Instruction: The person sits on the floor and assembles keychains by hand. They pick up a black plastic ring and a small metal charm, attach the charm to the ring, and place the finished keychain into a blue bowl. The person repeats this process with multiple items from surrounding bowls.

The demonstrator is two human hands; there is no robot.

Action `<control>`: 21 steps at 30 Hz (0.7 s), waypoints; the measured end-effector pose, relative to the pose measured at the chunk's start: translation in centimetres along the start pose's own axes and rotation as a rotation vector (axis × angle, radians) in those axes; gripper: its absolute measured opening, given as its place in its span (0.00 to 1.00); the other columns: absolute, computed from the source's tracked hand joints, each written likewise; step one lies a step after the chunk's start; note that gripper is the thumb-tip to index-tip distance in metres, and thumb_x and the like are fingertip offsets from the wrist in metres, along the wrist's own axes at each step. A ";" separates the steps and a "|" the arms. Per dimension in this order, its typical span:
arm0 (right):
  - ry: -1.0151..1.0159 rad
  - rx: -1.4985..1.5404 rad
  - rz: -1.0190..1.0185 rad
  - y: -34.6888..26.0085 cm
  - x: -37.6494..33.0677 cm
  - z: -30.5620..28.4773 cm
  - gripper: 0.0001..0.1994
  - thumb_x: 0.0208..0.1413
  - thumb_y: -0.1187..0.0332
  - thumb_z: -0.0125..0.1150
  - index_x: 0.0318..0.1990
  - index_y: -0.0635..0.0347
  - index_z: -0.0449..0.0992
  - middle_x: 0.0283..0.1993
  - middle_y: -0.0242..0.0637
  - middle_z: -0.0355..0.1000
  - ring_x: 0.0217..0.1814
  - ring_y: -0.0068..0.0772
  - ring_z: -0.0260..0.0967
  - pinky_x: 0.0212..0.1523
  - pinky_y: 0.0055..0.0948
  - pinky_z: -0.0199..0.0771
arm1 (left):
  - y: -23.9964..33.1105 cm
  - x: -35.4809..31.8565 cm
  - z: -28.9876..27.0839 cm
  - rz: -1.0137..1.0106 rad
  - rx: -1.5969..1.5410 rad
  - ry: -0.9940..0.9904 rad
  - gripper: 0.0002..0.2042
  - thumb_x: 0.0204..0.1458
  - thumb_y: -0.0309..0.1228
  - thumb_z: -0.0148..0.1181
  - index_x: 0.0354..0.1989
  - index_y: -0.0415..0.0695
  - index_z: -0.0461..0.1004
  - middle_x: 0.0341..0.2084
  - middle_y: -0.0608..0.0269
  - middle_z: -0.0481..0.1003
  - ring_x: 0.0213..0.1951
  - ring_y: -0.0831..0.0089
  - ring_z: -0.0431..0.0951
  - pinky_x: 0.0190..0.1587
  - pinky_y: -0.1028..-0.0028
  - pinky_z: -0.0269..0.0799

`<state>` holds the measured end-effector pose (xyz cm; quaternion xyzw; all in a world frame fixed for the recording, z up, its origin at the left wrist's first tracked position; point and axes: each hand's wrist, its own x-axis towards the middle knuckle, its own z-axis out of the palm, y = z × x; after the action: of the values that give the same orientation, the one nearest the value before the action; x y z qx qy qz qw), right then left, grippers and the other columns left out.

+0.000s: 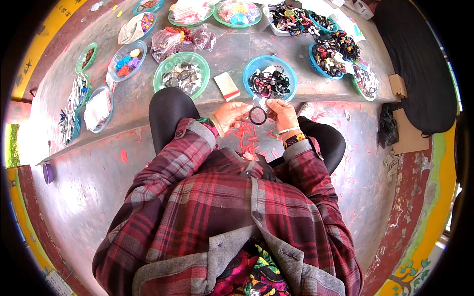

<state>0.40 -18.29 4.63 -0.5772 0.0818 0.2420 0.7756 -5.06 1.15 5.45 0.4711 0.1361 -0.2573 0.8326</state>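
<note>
In front of my lap I hold a black hair tie (pixel 257 122), a round elastic loop, with a small clear and white piece at its top. My left hand (pixel 230 116) is closed, its fingertips pinching at the loop's left side. My right hand (pixel 283 116) pinches the top right, by the white piece; exactly what lies between the fingertips is partly hidden. Just beyond my hands stands a blue basket (pixel 246 74) of dark hair ties. Left of it are a small white box (pixel 226 85) with a red edge and a green basket (pixel 157 79) of small wrapped items.
Red scraps (pixel 247 140) litter the floor between my legs. More baskets stand on the raised ledge: a pale blue one (pixel 114 66) with coloured pieces, and another blue basket (pixel 318 71) heaped with hair ties. Clear bags (pixel 173 44) lie at the back. A purple cup (pixel 48 172) sits far left.
</note>
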 end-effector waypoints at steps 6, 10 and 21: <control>0.058 -0.067 0.022 0.3 0.2 0.4 0.07 0.46 0.65 0.58 0.27 0.58 0.75 0.23 0.27 0.70 0.23 0.18 0.64 0.26 0.19 0.65 | -0.6 0.4 -0.7 0.029 0.123 -0.049 0.11 0.47 0.33 0.56 0.34 0.39 0.70 0.26 0.66 0.73 0.17 0.87 0.67 0.14 0.88 0.58; 0.072 -0.085 0.028 0.3 0.0 0.7 0.08 0.48 0.63 0.56 0.27 0.57 0.75 0.23 0.28 0.70 0.23 0.18 0.65 0.25 0.18 0.64 | -1.6 1.0 -1.5 0.063 0.137 -0.020 0.09 0.46 0.32 0.57 0.33 0.40 0.70 0.23 0.69 0.71 0.19 0.86 0.67 0.14 0.87 0.59; 0.125 -0.122 0.036 0.7 0.7 0.7 0.10 0.51 0.63 0.51 0.31 0.61 0.73 0.25 0.36 0.72 0.23 0.24 0.68 0.23 0.19 0.63 | -1.7 1.5 -4.6 0.131 0.044 0.276 0.08 0.47 0.31 0.55 0.33 0.40 0.69 0.25 0.66 0.72 0.23 0.80 0.71 0.17 0.84 0.61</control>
<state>0.52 -17.27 3.97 -0.6360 0.1254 0.2238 0.7278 -4.68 3.93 1.13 0.5278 0.2125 -0.1380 0.8107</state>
